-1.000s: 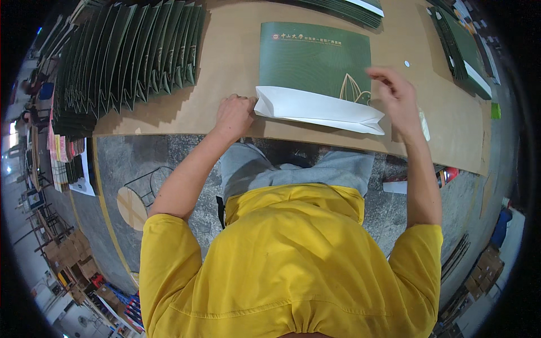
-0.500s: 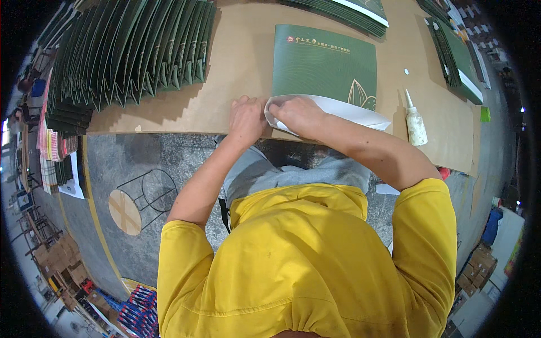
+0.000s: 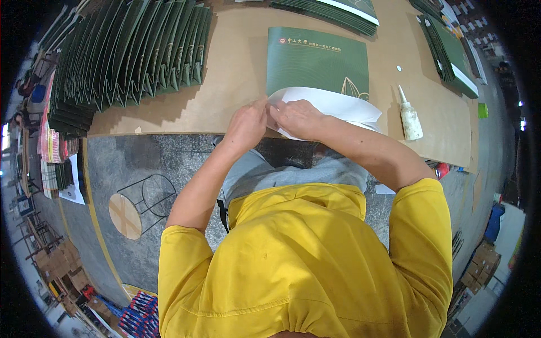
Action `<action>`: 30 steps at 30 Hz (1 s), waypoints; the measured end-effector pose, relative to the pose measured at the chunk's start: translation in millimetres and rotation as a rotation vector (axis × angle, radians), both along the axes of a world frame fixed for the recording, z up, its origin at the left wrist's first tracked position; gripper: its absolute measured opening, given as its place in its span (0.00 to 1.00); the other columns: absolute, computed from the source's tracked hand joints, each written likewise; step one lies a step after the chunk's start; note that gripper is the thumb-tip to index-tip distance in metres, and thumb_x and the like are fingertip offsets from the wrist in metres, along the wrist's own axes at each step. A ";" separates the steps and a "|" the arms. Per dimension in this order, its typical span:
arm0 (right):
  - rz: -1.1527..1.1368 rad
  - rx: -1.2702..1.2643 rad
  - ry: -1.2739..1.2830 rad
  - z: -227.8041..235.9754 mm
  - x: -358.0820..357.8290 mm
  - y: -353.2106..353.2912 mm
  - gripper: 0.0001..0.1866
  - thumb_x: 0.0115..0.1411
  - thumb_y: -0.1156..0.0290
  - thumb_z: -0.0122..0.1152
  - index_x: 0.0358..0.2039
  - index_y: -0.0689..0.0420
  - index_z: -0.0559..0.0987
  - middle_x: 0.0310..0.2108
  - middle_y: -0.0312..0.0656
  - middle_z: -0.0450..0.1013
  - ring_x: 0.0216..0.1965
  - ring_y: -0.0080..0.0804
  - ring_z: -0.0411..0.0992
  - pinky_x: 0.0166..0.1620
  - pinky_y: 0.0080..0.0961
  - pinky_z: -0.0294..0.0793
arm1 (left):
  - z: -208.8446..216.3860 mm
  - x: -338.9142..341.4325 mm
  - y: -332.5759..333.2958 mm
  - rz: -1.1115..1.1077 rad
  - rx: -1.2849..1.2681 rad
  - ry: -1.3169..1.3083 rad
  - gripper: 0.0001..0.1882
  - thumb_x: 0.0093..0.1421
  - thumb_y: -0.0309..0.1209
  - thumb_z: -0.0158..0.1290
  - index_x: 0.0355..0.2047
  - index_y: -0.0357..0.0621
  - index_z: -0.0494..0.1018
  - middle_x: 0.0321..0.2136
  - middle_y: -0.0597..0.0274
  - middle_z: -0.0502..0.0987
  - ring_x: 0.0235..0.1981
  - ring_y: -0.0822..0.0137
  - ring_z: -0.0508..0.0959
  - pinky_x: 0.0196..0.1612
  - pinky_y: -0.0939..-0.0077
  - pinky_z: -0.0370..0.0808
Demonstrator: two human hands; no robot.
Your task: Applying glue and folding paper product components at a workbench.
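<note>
A green printed paper bag [image 3: 315, 62] lies flat at the table's front edge, its near end folded up to show the white inside [image 3: 332, 105]. At the left corner of that white end, my left hand [image 3: 248, 123] has its fingers closed in a pinch on the paper. My right hand [image 3: 297, 118] is right beside it, fingers curled over the white flap at the same corner. The two sets of fingertips nearly meet; exactly what lies between them is hidden. To the right of the bag stands or lies a squeeze glue bottle [image 3: 411, 120] with a thin pointed nozzle.
Many-pleated green paper bags [image 3: 129, 56] stand in a row at the left of the brown table [image 3: 236, 50]. More green bags are stacked at the far edge [image 3: 332, 14] and far right [image 3: 451, 56]. A round-topped stool [image 3: 125, 216] lies on the floor at left.
Both hands have shifted slightly while staying at the bag's left corner. My right fingers have drawn partly out of the white fold. The view has moved a little.
</note>
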State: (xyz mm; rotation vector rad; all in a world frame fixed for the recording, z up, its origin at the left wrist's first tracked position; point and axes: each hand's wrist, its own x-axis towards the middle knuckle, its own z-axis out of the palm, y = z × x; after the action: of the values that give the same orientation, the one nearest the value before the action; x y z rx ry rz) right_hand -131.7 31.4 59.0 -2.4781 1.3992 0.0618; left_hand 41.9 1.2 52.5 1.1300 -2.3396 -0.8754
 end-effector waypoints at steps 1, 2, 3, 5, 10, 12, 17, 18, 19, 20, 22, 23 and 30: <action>0.054 0.046 0.060 2.6 -3.1 3.6 0.11 0.53 0.71 0.53 0.36 0.63 0.74 0.36 0.50 0.71 0.35 0.45 0.74 0.32 0.38 0.76 | -0.3 -2.1 0.9 -0.011 0.000 -0.001 0.16 0.59 0.27 0.44 0.46 0.33 0.69 0.35 0.38 0.74 0.36 0.42 0.75 0.40 0.55 0.71; 0.042 0.047 0.060 4.4 -2.9 7.6 0.11 0.53 0.71 0.53 0.36 0.63 0.74 0.36 0.50 0.71 0.35 0.45 0.74 0.32 0.38 0.76 | -0.1 -4.3 1.6 -0.013 0.023 -0.044 0.16 0.60 0.27 0.43 0.47 0.32 0.69 0.35 0.37 0.74 0.36 0.42 0.75 0.40 0.55 0.71; 0.129 0.045 0.104 6.0 -2.6 11.0 0.12 0.52 0.71 0.54 0.37 0.63 0.75 0.37 0.50 0.70 0.37 0.44 0.73 0.32 0.37 0.76 | 1.3 -10.1 1.5 -0.016 0.044 -0.083 0.17 0.60 0.27 0.43 0.47 0.31 0.68 0.35 0.36 0.74 0.36 0.41 0.75 0.40 0.54 0.71; 0.200 0.044 0.155 6.6 -3.6 17.6 0.14 0.51 0.72 0.55 0.38 0.63 0.76 0.38 0.49 0.69 0.39 0.44 0.71 0.32 0.36 0.77 | 7.0 -15.4 6.1 -0.037 0.037 -0.084 0.16 0.59 0.27 0.43 0.46 0.30 0.68 0.33 0.36 0.74 0.35 0.41 0.75 0.38 0.52 0.71; 0.151 0.024 0.122 13.9 -5.7 28.5 0.15 0.50 0.73 0.56 0.41 0.55 0.77 0.40 0.47 0.67 0.41 0.43 0.67 0.37 0.34 0.76 | 5.6 -23.3 13.2 -0.008 -0.043 -0.126 0.18 0.59 0.28 0.43 0.47 0.29 0.67 0.31 0.34 0.75 0.33 0.41 0.76 0.37 0.50 0.72; -0.042 0.039 -0.109 9.9 -13.1 39.6 0.14 0.50 0.76 0.55 0.40 0.54 0.77 0.42 0.45 0.69 0.43 0.44 0.68 0.41 0.36 0.74 | 7.4 -22.5 12.7 0.044 -0.029 -0.126 0.18 0.59 0.28 0.43 0.47 0.28 0.67 0.32 0.35 0.75 0.33 0.41 0.76 0.37 0.51 0.72; -0.918 -0.505 -0.708 32.2 -96.3 111.8 0.08 0.58 0.74 0.53 0.37 0.59 0.77 0.33 0.39 0.75 0.35 0.32 0.73 0.38 0.27 0.72 | 7.9 -17.7 12.0 0.050 -0.042 -0.144 0.18 0.59 0.28 0.43 0.47 0.28 0.68 0.33 0.35 0.75 0.33 0.42 0.77 0.37 0.52 0.73; -1.240 -0.397 -0.896 44.1 -110.7 123.7 0.08 0.59 0.71 0.53 0.36 0.60 0.78 0.31 0.37 0.75 0.33 0.28 0.73 0.37 0.24 0.71 | 9.2 -18.2 11.9 0.046 -0.054 -0.173 0.18 0.59 0.28 0.43 0.47 0.28 0.68 0.33 0.35 0.75 0.33 0.42 0.77 0.37 0.53 0.73; -1.251 -0.404 -0.893 41.3 -127.4 131.5 0.08 0.59 0.71 0.53 0.36 0.60 0.78 0.31 0.37 0.75 0.33 0.28 0.73 0.37 0.24 0.71 | 8.9 -19.2 12.1 0.034 -0.054 -0.171 0.18 0.59 0.28 0.43 0.47 0.28 0.68 0.33 0.35 0.75 0.33 0.42 0.77 0.37 0.53 0.73; -1.282 -0.164 -1.042 34.3 -144.7 134.8 0.09 0.59 0.70 0.52 0.35 0.60 0.78 0.29 0.36 0.75 0.32 0.23 0.72 0.37 0.21 0.70 | 8.8 -19.2 12.1 0.041 -0.067 -0.163 0.18 0.59 0.28 0.43 0.47 0.28 0.68 0.33 0.35 0.75 0.33 0.42 0.77 0.38 0.52 0.73; -1.282 0.100 -1.172 25.7 -144.9 132.0 0.14 0.60 0.66 0.49 0.30 0.62 0.79 0.24 0.33 0.72 0.29 0.17 0.67 0.33 0.15 0.64 | 7.2 -19.2 11.5 0.050 -0.083 -0.156 0.18 0.59 0.27 0.43 0.47 0.28 0.68 0.33 0.35 0.75 0.33 0.42 0.77 0.38 0.52 0.73; -1.282 0.097 -1.175 18.3 -147.1 133.0 0.14 0.60 0.66 0.49 0.30 0.62 0.79 0.24 0.33 0.72 0.29 0.17 0.67 0.33 0.15 0.64 | 5.1 -18.3 11.4 0.059 -0.067 -0.170 0.18 0.59 0.27 0.43 0.47 0.28 0.68 0.33 0.36 0.75 0.32 0.41 0.77 0.38 0.52 0.73; -1.164 0.276 -1.072 -13.0 -162.4 133.1 0.14 0.57 0.68 0.47 0.32 0.63 0.79 0.23 0.30 0.68 0.26 0.16 0.61 0.31 0.16 0.58 | 52.3 -38.0 29.8 0.118 -0.477 -0.313 0.16 0.56 0.24 0.46 0.46 0.39 0.71 0.34 0.44 0.76 0.36 0.46 0.76 0.39 0.56 0.72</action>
State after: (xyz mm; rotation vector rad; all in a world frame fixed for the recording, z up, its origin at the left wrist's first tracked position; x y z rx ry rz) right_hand -294.1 164.5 45.9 -0.8312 1.7613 -1.0245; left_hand 4.0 31.0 104.8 1.2393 -2.4994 -0.0823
